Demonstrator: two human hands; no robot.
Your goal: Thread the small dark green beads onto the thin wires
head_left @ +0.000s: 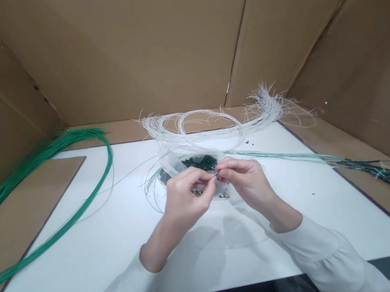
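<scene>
My left hand point(189, 191) and my right hand point(248, 182) meet near the middle of the white board, fingertips pinched close together. Between the left fingertips runs a thin green strand. The right fingertips are closed on something too small to make out. Just behind the hands, a clear plastic bag point(168, 159) lies open with many small dark green beads point(201, 163) in it. Thin green strands point(152, 182) stick out to the left of the bag.
A long green strand bundle point(70, 227) curves along the left. White strands point(211, 131) lie coiled at the back. Green strands with dark beaded ends point(387, 172) reach over the right edge. Cardboard walls point(127, 48) enclose the white board point(123, 256).
</scene>
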